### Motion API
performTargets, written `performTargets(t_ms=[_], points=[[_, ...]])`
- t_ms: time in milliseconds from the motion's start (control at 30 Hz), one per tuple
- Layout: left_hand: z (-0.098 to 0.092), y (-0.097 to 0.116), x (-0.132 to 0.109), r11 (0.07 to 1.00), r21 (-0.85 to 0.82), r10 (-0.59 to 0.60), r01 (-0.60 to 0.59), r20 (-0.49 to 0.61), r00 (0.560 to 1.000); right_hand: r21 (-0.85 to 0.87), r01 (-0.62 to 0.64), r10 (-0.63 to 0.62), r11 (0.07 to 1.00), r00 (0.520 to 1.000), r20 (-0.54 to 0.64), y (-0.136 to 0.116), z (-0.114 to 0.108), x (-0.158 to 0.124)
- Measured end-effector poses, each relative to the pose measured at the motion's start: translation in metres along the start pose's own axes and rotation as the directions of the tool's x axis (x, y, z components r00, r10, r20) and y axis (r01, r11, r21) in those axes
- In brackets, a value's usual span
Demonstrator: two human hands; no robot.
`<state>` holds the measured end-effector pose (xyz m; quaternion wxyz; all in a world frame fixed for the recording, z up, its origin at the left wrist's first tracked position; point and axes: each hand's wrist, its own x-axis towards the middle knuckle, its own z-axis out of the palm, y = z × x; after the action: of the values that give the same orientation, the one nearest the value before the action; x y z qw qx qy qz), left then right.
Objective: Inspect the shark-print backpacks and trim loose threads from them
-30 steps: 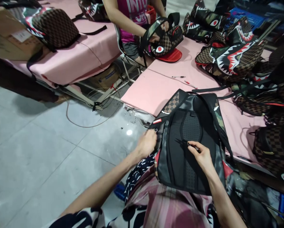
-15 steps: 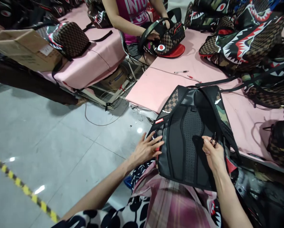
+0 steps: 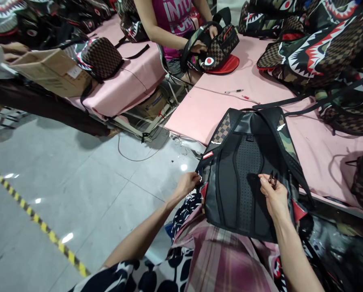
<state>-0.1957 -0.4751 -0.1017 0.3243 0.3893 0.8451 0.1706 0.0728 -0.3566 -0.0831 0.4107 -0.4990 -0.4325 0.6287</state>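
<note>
A black backpack (image 3: pixel 245 170) with a mesh back panel, checkered and camouflage trim lies back-up, half on my lap and half on the pink table (image 3: pixel 199 109). My left hand (image 3: pixel 187 184) is closed on the backpack's left lower edge. My right hand (image 3: pixel 274 194) rests on the right side of the back panel, pinching a small dark tool (image 3: pixel 272 178) between its fingers.
A person in a pink top (image 3: pixel 175 16) sits across the table handling another shark-print backpack (image 3: pixel 214 48). Two pens (image 3: pixel 242 94) lie on the table. Several shark-print backpacks (image 3: pixel 315 52) are piled at right. A cardboard box (image 3: pixel 52 71) sits on the left table; grey floor lies between.
My left hand went from lying open and flat against the backpack's side to gripping its lower left edge. The view shifted slightly; my right hand stayed with the tool.
</note>
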Motion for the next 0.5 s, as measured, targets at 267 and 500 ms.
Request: performTargets(t_ms=[267,500], points=[[0.001,0.023,-0.022,0.966,0.048,0.259,-0.255,-0.087,0.962,-0.023,-0.002,0.002,1.0,1.0,-0.004,0.0,0.008,-0.004],[-0.006,0.033,-0.015,0.967,-0.233,0.079,-0.099,-0.092,0.993,-0.119,0.221,-0.242,0.968,0.948,-0.208,-0.034,-0.051,-0.01]])
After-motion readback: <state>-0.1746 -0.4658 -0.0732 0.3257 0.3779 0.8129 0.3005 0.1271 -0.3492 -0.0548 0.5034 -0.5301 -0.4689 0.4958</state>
